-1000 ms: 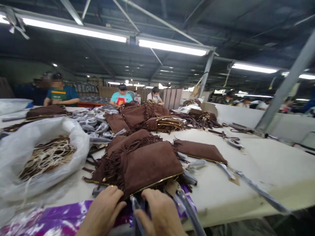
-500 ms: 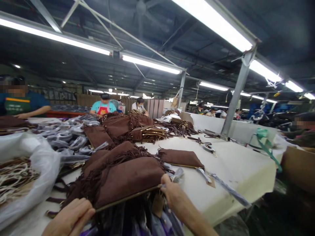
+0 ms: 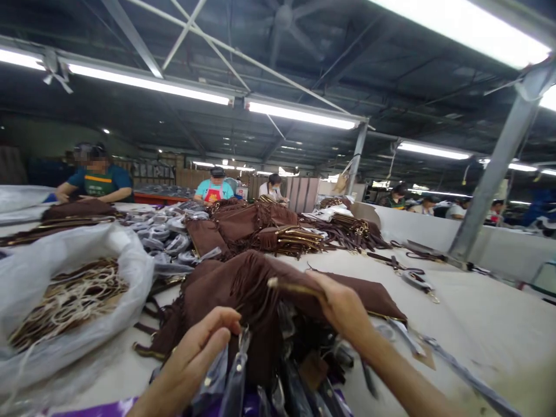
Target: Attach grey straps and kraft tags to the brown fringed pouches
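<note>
My right hand (image 3: pixel 343 304) is closed on the zipped edge of a brown fringed bag (image 3: pixel 295 275), which is lifted and folded back. Its gold zipper and hanging fringe face me. At the bag's lower left, the fingertips of my left hand (image 3: pixel 202 341) pinch the metal clasp end of a dark strap wrapped in clear plastic (image 3: pixel 234 379). Other wrapped straps (image 3: pixel 299 388) hang below the bag, over something purple. Behind my left hand lies another brown fringed bag (image 3: pixel 208 289), and a flat brown bag (image 3: pixel 369 292) rests beyond my right hand.
A white plastic sack (image 3: pixel 134 260) of cords stands at the left. Wrapped rolls (image 3: pixel 167 237) and stacked brown bags (image 3: pixel 243 223) cover the table's far side. Loose straps (image 3: pixel 417 281) lie on the right. Co-workers sit beyond, including a person in a green apron (image 3: pixel 102 182).
The bag's near edge has been raised and folded back by my right hand. My left hand has let go of its corner and moved right to the wrapped strap. The view has swung left.
</note>
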### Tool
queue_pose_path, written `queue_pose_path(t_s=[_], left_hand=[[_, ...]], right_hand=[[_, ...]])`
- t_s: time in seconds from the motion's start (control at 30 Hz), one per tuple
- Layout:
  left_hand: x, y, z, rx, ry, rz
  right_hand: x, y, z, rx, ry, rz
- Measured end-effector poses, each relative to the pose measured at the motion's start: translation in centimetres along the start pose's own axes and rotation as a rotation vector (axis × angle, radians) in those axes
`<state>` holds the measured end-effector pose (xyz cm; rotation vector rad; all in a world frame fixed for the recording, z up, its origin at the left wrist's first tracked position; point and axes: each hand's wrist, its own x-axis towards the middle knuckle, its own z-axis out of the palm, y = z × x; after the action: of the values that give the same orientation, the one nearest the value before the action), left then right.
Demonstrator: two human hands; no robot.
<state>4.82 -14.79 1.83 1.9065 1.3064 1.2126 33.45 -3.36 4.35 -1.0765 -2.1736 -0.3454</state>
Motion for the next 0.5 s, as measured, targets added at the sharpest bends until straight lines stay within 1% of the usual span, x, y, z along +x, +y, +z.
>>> queue_pose_path(t_s=[0.07, 0.13, 0.2, 0.23, 0.27, 0.3, 0.37, 0.4, 0.43, 0.5], left_hand=[[-0.5, -3.0, -0.9, 0.011, 0.010, -0.072], [-1.1, -6.5, -1.5, 0.031, -0.006, -0.128], [-1.4, -9.7, -1.8, 0.055, 0.012, -0.129], [-1.5, -10.9, -1.9, 0.073, 0.058, -0.135], [-1.5, -11.6, -1.9, 0.089, 0.080, -0.136], [-1.6, -11.8, -1.9, 0.108, 0.089, -0.138], [-1.8, -11.1, -1.7, 0.147, 0.074, -0.140], [-1.9, -10.5, -1.6, 0.167, 0.067, -0.143], [-1.9, -9.9, -1.4, 0.187, 0.078, -0.147], [-1.9, -8.9, -1.3, 0.208, 0.087, -0.162]], right_hand=[[2.1, 4.2, -2.8, -0.072, 0.094, 0.101], [3.6, 8.1, -5.7, -0.167, 0.175, 0.191], [4.4, 11.2, -8.4, -0.262, 0.242, 0.259], [4.5, 12.3, -9.4, -0.304, 0.269, 0.280], [4.5, 13.2, -10.2, -0.342, 0.291, 0.290], [4.3, 13.9, -10.6, -0.373, 0.304, 0.291], [3.3, 15.0, -10.3, -0.407, 0.310, 0.265], [2.4, 15.8, -9.5, -0.397, 0.298, 0.250], [1.3, 16.7, -8.3, -0.379, 0.293, 0.233], [-1.6, 19.5, -4.6, -0.320, 0.254, 0.190]])
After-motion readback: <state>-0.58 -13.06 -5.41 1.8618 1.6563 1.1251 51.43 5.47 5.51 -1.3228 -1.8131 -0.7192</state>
